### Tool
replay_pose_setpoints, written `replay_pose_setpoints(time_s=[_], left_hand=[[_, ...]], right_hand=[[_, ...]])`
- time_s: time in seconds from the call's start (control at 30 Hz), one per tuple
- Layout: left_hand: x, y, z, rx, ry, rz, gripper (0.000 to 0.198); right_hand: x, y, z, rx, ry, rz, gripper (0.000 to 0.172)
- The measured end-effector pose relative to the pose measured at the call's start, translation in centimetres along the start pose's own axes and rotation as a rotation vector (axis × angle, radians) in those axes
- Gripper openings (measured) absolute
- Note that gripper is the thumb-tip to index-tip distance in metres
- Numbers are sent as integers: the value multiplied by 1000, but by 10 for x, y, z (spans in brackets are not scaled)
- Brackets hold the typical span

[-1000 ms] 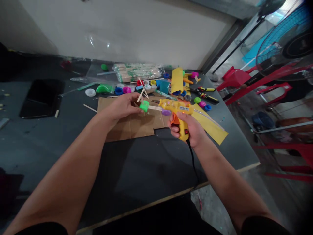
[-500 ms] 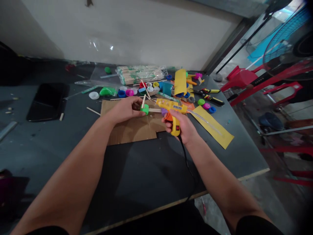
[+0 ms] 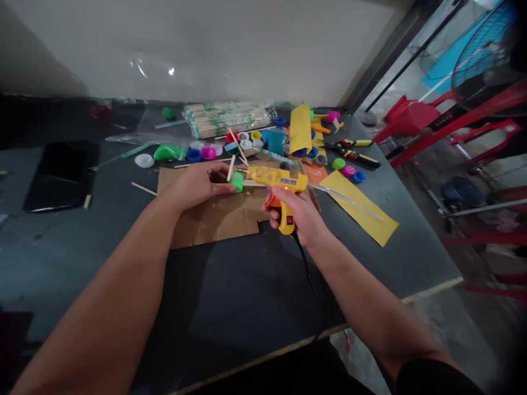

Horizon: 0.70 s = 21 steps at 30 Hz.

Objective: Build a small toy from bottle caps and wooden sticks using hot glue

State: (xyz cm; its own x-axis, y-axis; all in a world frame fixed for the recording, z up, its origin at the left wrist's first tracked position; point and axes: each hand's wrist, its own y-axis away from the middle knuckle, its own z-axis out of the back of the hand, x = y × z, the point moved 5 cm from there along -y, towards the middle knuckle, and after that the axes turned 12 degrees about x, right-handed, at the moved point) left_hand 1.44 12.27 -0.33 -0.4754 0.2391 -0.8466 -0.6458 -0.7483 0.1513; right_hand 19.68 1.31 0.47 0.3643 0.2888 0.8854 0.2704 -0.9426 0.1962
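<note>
A yellow hot glue gun (image 3: 284, 181) is gripped by my right hand (image 3: 298, 211), its nozzle pointing left and a clear glue stick (image 3: 349, 202) jutting from its back. My left hand (image 3: 197, 189) is closed on a green bottle cap (image 3: 236, 182). From that cap a short wooden stick (image 3: 231, 168) stands up, slightly tilted. Another pale stick (image 3: 255, 183) runs rightward from the cap, below the nozzle; its right end is hidden behind the gun and my right hand. Brown cardboard (image 3: 214, 219) lies flat beneath both hands.
Behind the cardboard lie loose bottle caps (image 3: 208, 152) and a plastic pack of wooden sticks (image 3: 228, 119). Yellow-handled pliers (image 3: 358, 156) and a yellow paper strip (image 3: 358, 208) rest at right. A black phone (image 3: 61, 173) is at left. The gun's cord (image 3: 308, 269) crosses the table front.
The glue gun has moved a little left relative to the green cap, its nozzle now nearer the upright stick. My left hand keeps its hold on the cap. The view has shifted slightly.
</note>
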Motion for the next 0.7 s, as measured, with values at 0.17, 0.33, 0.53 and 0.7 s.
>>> replay_pose_setpoints(time_s=[0.17, 0.33, 0.53, 0.7], left_hand=[[-4, 0, -1, 7, 28, 26, 38], [1, 0, 1, 2, -28, 54, 38], [6, -1, 2, -5, -14, 51, 43], [5, -2, 2, 1, -16, 44, 40]], right_hand=[[0, -4, 1, -13, -30, -13, 28], [0, -5, -1, 4, -24, -16, 29], [0, -6, -3, 4, -34, -25, 29], [0, -6, -3, 11, -36, -29, 30]])
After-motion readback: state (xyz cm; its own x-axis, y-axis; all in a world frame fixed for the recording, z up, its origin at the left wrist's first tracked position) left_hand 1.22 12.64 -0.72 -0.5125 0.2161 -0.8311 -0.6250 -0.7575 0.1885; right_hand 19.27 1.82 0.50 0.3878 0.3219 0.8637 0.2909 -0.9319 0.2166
